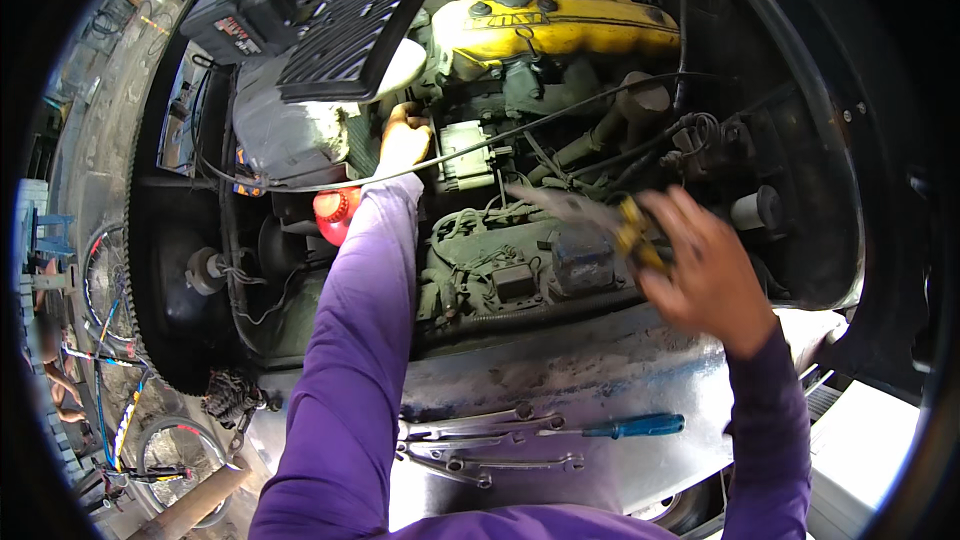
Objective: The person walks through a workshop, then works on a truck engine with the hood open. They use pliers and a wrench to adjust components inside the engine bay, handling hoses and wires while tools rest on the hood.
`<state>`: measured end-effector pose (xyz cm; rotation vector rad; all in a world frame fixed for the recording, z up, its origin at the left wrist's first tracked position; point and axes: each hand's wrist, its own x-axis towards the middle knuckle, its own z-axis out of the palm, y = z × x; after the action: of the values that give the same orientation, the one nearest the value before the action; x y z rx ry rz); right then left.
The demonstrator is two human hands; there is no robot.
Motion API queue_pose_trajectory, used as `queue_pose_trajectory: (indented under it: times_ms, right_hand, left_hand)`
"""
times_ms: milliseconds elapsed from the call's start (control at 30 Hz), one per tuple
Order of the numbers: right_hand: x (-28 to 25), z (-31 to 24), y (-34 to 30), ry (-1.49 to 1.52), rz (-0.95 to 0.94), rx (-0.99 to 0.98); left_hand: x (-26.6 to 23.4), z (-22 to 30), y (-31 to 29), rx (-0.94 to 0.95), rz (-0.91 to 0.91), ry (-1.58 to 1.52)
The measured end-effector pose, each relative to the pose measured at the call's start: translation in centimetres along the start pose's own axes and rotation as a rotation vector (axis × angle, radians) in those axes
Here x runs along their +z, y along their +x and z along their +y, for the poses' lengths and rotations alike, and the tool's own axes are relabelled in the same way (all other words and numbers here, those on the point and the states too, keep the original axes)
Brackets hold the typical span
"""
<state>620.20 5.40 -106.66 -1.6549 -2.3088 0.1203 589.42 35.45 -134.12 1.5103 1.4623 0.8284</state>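
Observation:
My left hand [404,138] reaches deep into the engine bay, fingers curled down beside a pale ribbed metal part [464,154]. What those fingers grip is hidden. In my right hand [705,275] is a pair of pliers [590,212] with yellow and black handles, smeared by motion. Its grey jaws point left, above the wiring and hoses. A red cap [335,205] lies just left of my left forearm. Beyond my hands is the yellow engine cover [560,28]. A thin black cable [540,120] crosses the bay and passes by my left wrist.
Several wrenches [470,462] and a blue-handled screwdriver [635,427] rest on the metal fender [600,475] near me. A black ribbed panel [365,20] and a black battery [250,15] occupy the far left. Bicycles [180,460] stand on the floor at left.

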Motion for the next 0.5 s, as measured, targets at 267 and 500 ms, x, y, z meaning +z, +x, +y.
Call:
queue_pose_trajectory:
  times_ms: [267, 500]
  right_hand:
    - [17.8, 6.7, 12.7, -0.057, -0.289, 0.051]
    - [24.9, 8.1, 14.6, 0.012, -0.240, 0.018]
  left_hand:
    - [-0.3, -0.6, 0.4, 0.004, -0.038, 0.013]
    - [-0.3, 0.1, -0.2, 0.056, -0.047, 0.040]
